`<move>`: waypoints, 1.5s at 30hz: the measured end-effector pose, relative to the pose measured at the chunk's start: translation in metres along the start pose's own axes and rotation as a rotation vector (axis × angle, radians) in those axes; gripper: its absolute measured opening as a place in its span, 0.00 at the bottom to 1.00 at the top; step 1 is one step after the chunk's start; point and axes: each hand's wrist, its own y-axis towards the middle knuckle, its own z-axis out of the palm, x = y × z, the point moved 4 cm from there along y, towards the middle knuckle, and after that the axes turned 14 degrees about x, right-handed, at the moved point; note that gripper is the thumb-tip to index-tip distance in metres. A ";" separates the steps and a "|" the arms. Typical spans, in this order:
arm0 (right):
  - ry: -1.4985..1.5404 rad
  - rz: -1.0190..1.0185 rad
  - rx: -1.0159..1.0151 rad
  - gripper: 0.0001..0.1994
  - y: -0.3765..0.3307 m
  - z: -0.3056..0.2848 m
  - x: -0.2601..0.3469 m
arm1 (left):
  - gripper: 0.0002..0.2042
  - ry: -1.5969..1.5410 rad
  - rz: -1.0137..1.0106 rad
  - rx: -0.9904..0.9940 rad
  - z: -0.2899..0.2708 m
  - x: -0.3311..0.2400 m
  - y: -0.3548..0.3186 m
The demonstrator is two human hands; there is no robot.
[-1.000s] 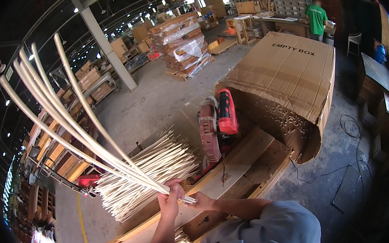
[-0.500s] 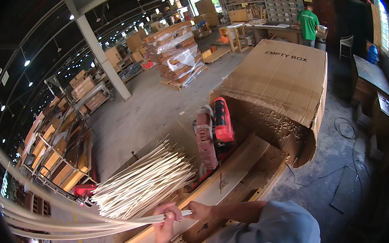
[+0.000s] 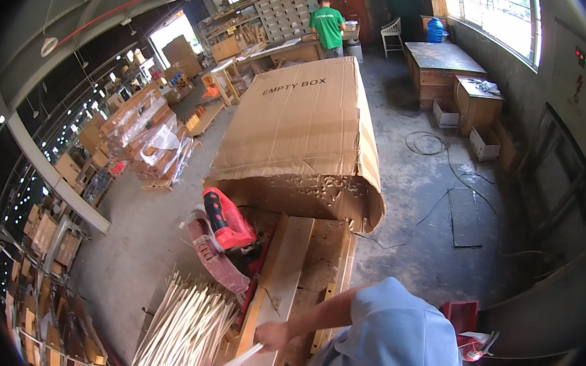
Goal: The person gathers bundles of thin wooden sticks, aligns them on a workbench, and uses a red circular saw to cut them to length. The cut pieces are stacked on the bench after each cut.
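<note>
Workshop floor spreads wide below me, a big cardboard sheet (image 3: pixel 305 128) draped over the counter (image 3: pixel 321 255). My right hand (image 3: pixel 271 334) has its fingers pinched on pale thin sticks (image 3: pixel 232 364), angled low toward the loose stick pile (image 3: pixel 183 327) beside the red saw (image 3: pixel 230 223). My left hand: out of sight.

One cardboard box (image 3: pixel 304 132), one red saw (image 3: pixel 228 220)
</note>
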 end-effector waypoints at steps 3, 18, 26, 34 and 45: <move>-0.183 0.171 -0.019 0.20 -0.032 -0.025 -0.015 | 0.20 0.342 -0.107 0.145 0.025 -0.011 -0.029; -0.440 0.491 0.201 0.06 -0.085 -0.068 -0.043 | 0.17 0.444 -0.185 0.427 0.033 0.058 -0.024; -0.656 0.424 -0.036 0.21 -0.083 -0.061 -0.031 | 0.16 0.411 -0.346 0.373 0.044 0.074 -0.010; -0.462 0.359 -0.014 0.39 -0.082 -0.019 -0.019 | 0.24 0.224 -0.393 0.404 0.035 0.135 0.009; -0.385 0.377 -0.092 0.41 -0.063 -0.004 -0.039 | 0.30 0.231 -0.632 0.437 0.006 0.140 0.020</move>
